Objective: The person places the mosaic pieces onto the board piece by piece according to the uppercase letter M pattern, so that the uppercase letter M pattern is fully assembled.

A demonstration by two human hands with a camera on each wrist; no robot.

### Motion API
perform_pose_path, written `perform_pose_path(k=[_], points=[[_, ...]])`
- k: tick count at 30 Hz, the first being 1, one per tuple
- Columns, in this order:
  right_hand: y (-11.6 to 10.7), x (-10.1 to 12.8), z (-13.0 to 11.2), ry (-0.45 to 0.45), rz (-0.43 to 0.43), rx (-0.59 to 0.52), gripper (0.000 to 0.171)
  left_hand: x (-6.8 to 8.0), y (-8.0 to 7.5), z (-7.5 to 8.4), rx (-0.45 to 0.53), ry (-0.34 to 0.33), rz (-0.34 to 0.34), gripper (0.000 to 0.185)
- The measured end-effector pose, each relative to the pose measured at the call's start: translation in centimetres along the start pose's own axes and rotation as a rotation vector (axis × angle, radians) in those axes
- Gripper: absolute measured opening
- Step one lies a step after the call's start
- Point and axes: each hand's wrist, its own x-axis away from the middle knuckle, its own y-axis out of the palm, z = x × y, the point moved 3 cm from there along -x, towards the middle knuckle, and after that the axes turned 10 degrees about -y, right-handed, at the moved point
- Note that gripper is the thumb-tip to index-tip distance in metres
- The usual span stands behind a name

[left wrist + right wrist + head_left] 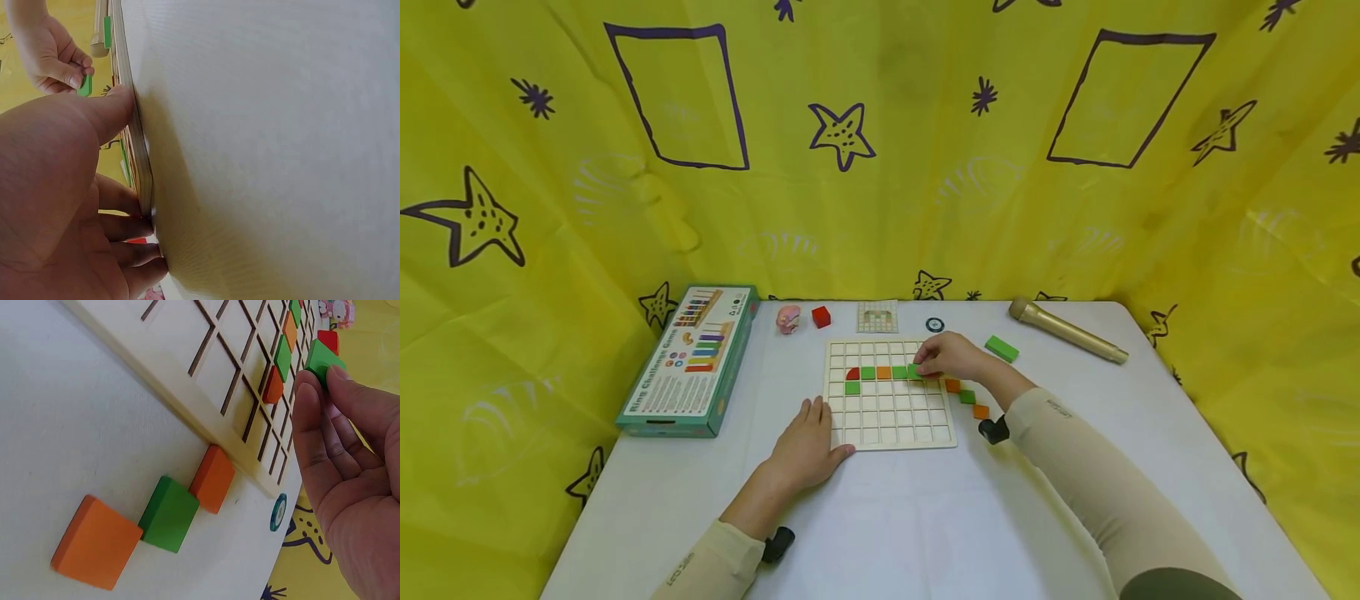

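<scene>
A green game box (688,360) lies far left of the grip. Behind it sit a pink figure (787,318), a red cube (821,316) and a pattern card (877,316). A gold microphone (1066,330) lies to its right.

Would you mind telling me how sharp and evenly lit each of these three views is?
Head view: evenly lit and sharp, with wide-angle bending at the edges of the yellow cloth. Left wrist view: the left hand fills the foreground, soft and shadowed, and the table is pale and nearly washed out. Right wrist view: the tiles on the table are crisp, the right hand slightly soft.
</scene>
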Motion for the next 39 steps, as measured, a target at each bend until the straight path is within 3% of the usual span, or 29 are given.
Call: perform_pose_path(k=[12,23,39], points=[[1.5,-1.0,-1.2,-0.025,-0.011,-0.047,0.006,-0.1,0.2,-0.1,0.005,0.001,0.022,0.088],[2.7,-1.9,-1.3,-0.04,-0.016,-0.014,0.007,-0.1,0.1,-0.1,0.016,-0.014,0.009,0.089],[4.3,-2.7,-1.1,-0.033,-0.023,-0.053,0.007,-0.1,0.0,-0.2,0.017,0.003,0.023,0.088]])
